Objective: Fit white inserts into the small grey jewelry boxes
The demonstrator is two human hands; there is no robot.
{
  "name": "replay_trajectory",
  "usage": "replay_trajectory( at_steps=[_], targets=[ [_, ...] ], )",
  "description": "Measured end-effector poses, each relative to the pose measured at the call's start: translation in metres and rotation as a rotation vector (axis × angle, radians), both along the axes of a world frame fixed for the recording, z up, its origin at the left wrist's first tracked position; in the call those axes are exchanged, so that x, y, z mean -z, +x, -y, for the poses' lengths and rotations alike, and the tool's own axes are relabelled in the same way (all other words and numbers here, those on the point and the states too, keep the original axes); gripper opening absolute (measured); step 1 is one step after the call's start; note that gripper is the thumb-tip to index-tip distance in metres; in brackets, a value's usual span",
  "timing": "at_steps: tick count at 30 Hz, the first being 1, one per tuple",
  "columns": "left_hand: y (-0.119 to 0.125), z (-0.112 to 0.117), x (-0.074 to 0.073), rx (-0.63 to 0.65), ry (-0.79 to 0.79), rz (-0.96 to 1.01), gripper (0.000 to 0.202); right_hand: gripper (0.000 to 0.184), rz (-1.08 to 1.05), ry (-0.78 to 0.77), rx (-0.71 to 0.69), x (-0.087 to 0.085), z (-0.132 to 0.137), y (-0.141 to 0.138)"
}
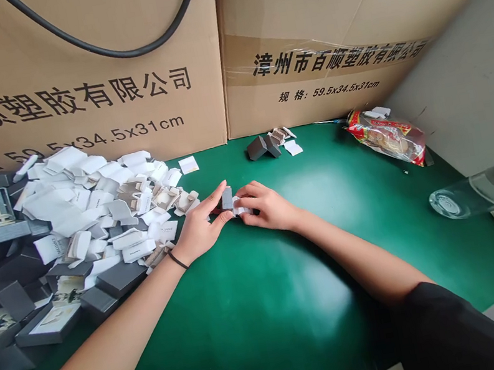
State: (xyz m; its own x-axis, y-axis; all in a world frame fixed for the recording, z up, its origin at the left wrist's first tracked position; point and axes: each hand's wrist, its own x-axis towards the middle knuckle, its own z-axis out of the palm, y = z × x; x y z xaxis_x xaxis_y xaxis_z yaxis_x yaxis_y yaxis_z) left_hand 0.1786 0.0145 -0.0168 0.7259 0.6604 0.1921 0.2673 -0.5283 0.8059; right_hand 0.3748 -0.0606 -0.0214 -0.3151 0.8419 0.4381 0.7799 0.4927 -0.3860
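Observation:
Both of my hands meet over the green table [272, 307], near its middle. My left hand [200, 227] holds a small grey box [227, 198] between thumb and fingers, with a black band on the wrist. My right hand [267, 207] is closed on a small white insert [238, 206] pressed against that box. A heap of white inserts [103, 203] lies just to the left of my left hand.
Grey boxes [19, 292] are stacked at the far left. Two large cardboard cartons [308, 42] stand along the back, with a black cable across the left one. A few grey boxes [264, 146], a snack bag [388, 136] and a clear bottle [489, 188] lie to the right.

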Motion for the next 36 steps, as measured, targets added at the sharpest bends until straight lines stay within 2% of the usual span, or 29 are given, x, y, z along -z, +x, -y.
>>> replay_trajectory(
  at_steps=[5, 11, 15, 23, 28, 36],
  targets=[
    [0.0, -0.003, -0.002, 0.016, 0.042, -0.032, 0.068, 0.011, 0.024, -0.098, -0.041, -0.011, -0.001, 0.001],
    [0.0, -0.003, -0.003, 0.03, 0.013, -0.019, 0.07, 0.012, -0.017, -0.04, -0.061, -0.007, 0.002, -0.001],
    [0.001, -0.002, -0.003, 0.042, -0.025, 0.003, 0.071, 0.016, -0.034, -0.038, -0.013, -0.001, 0.004, -0.005],
    [0.0, -0.002, -0.002, 0.052, -0.065, 0.026, 0.069, 0.035, -0.146, -0.035, 0.118, 0.008, 0.007, -0.008],
    [0.0, -0.001, -0.001, 0.035, -0.067, 0.041, 0.069, 0.032, -0.173, 0.026, 0.107, 0.011, 0.008, -0.01],
    [0.0, -0.002, 0.0, 0.02, -0.021, 0.024, 0.07, 0.023, -0.068, 0.041, 0.057, 0.003, 0.004, -0.005]
  ],
)
